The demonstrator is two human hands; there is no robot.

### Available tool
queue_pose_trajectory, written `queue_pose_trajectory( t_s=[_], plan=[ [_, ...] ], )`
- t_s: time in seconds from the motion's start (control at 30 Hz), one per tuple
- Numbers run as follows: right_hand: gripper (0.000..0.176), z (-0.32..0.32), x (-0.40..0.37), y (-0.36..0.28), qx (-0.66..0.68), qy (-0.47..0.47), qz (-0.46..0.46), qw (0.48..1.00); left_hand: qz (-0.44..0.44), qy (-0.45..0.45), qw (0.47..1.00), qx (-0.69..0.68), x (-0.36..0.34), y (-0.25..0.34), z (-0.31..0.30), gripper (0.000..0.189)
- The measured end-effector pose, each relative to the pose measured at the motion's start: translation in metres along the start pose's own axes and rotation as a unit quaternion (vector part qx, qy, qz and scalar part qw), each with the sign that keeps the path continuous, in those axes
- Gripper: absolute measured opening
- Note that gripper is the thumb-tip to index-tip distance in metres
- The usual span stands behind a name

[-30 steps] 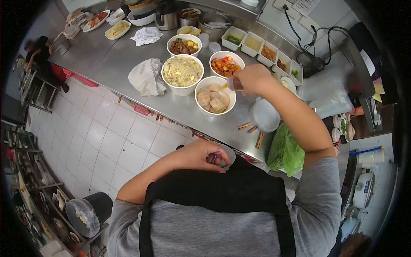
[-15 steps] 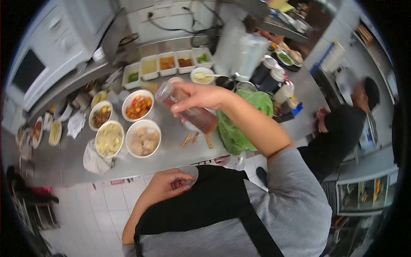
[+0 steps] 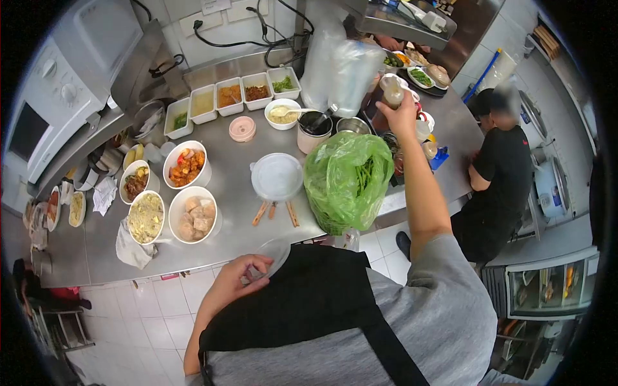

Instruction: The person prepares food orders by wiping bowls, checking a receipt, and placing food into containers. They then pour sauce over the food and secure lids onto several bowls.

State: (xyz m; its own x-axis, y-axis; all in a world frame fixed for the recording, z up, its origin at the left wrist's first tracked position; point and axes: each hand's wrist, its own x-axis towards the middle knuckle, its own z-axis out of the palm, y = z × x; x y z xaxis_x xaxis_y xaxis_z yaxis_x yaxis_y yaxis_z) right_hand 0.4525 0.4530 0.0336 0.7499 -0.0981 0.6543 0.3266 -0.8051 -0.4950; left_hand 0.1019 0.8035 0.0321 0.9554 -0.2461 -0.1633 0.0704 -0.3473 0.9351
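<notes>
My right hand [image 3: 402, 119] reaches out to the right side of the counter, its fingers wrapped round the upper part of a sauce bottle [image 3: 393, 94] among other bottles. The bottle's lower part is hidden. Close to my apron, my left hand [image 3: 241, 278] holds a clear round plastic lid [image 3: 275, 252] by its edge. Ahead of that hand sits a round container with a translucent lid [image 3: 277, 176]. Several wooden-handled tools [image 3: 292, 213] poke out in front of it. Beside my right forearm stands an open green plastic bag [image 3: 328, 199] with green vegetables.
Bowls of meatballs [image 3: 195, 217], shredded food [image 3: 147, 219] and red-sauced food [image 3: 187, 168] stand at left. White ingredient tubs [image 3: 204, 105] line the back, with a pink round container [image 3: 242, 128] before them. A co-worker [image 3: 502, 174] in black is at the right.
My right hand has carried the bottle from above the counter's middle to the bottles at right. My left hand stays near the apron, and more of its lid shows.
</notes>
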Motion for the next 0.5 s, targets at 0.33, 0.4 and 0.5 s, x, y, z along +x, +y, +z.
queue_pose_trajectory(
  t_s=[0.33, 0.4, 0.5],
  plan=[
    [0.040, -0.009, 0.000, -0.024, -0.027, 0.104, -0.097, 0.989, 0.039, 0.249, 0.967, 0.040, 0.001, -0.009, -0.011, 0.025],
    [0.013, -0.045, -0.023, -0.114, 0.165, 0.067, -0.070, 0.982, 0.059, 0.303, 0.950, -0.057, 0.013, 0.002, -0.014, 0.026],
    [0.013, -0.070, -0.073, -0.203, 0.292, -0.075, -0.308, 0.902, 0.062, 0.306, 0.932, -0.186, 0.021, 0.035, -0.016, 0.029]
  ],
)
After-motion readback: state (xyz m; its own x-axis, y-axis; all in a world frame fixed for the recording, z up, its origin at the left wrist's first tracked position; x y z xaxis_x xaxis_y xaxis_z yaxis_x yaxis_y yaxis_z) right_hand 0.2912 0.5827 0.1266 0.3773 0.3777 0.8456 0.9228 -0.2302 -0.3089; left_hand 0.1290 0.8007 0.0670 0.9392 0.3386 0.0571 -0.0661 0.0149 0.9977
